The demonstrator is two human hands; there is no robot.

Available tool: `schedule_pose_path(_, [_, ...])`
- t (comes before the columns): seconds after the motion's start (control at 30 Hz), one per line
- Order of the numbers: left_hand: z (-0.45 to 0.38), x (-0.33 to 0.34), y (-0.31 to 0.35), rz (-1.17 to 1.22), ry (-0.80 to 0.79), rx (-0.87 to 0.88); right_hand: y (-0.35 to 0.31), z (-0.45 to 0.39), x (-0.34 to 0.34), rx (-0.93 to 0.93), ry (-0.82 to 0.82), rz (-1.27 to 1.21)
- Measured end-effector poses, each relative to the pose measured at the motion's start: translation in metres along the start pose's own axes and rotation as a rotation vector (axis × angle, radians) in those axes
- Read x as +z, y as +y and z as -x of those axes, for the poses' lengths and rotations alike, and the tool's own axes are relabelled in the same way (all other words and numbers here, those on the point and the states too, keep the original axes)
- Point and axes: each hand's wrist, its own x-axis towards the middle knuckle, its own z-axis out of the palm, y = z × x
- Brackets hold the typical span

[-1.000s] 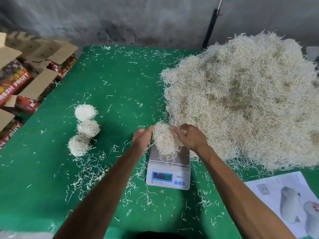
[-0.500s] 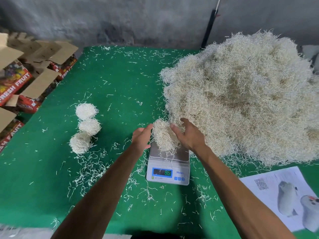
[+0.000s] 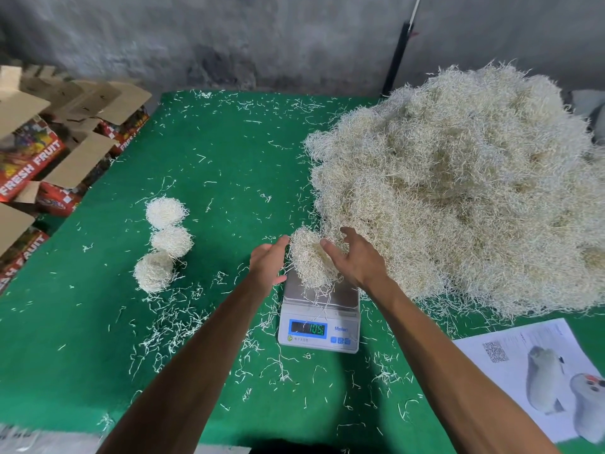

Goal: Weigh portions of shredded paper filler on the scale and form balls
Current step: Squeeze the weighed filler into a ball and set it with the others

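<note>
the portion of shredded filler now rests on the pan of the scale, and both hands have let go of it. half a second ago the fingers were still closed in against the clump; now the left hand hangs just left of it with fingers straight and loose, holding nothing, and the right hand sits just right of it, fingers spread and relaxed, thumb tip at or near the strands but gripping nothing. the lit display has changed too, though its digits are too blurred to trust. with the hands off, the reading is probably the portion's true weight, so the likely step is checking it, then adding or removing filler before rolling a ball.

three finished balls lie in a row on the green table, well left of the scale. the big heap of filler fills the far right, touching the scale's right side. at the far left, open cardboard fruit boxes stand with flaps up; their contents cannot be seen. a printed sheet lies near right.
</note>
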Motion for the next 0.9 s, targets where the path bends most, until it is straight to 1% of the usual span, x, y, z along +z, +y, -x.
schedule_pose_path(0.13, [-0.002,0.001,0.003,0.028,0.027,-0.002,0.002,-0.002,0.002,0.026,0.019,0.025])
schedule_pose_path(0.23, [-0.006,0.006,0.005,0.002,0.092,0.099,0.004,-0.003,0.011,0.145,0.108,0.042])
schedule_pose_path(0.3, [-0.01,0.014,0.008,-0.046,0.08,0.161,0.003,-0.005,0.023,0.221,0.1,-0.056])
schedule_pose_path(0.37, [-0.014,0.029,0.012,-0.107,0.002,0.166,0.0,-0.007,0.039,0.254,0.038,-0.242])
schedule_pose_path(0.43, [-0.018,0.046,0.014,-0.224,-0.108,0.142,-0.005,-0.01,0.055,0.264,0.04,-0.421])
schedule_pose_path(0.5, [-0.022,0.059,0.011,-0.263,-0.214,0.053,-0.009,-0.012,0.066,0.298,0.102,-0.569])
schedule_pose_path(0.57, [-0.024,0.062,0.009,-0.119,-0.261,-0.117,-0.014,-0.011,0.066,0.33,0.145,-0.662])
schedule_pose_path(0.6, [-0.025,0.061,0.008,-0.022,-0.288,-0.164,-0.017,-0.011,0.062,0.351,0.149,-0.68])
schedule_pose_path(0.63, [-0.024,0.06,0.009,0.037,-0.308,-0.176,-0.021,-0.01,0.056,0.361,0.136,-0.694])
schedule_pose_path(0.7, [-0.023,0.058,0.008,0.064,-0.297,-0.172,-0.029,-0.011,0.044,0.302,0.091,-0.71])
schedule_pose_path(0.73, [-0.024,0.059,0.011,0.112,-0.302,-0.2,-0.034,-0.01,0.04,0.256,0.085,-0.689])
schedule_pose_path(0.77, [-0.019,0.059,0.015,0.122,-0.288,-0.225,-0.039,-0.009,0.035,0.198,0.103,-0.646])
schedule_pose_path(0.83, [-0.009,0.055,0.024,0.071,-0.22,-0.255,-0.049,-0.01,0.027,0.075,0.196,-0.524])
schedule_pose_path(0.87, [-0.004,0.052,0.027,0.077,-0.235,-0.234,-0.054,-0.01,0.021,0.019,0.243,-0.479])
schedule_pose_path(0.9, [0.004,0.048,0.029,0.168,-0.283,-0.23,-0.06,-0.012,0.017,-0.026,0.267,-0.473])
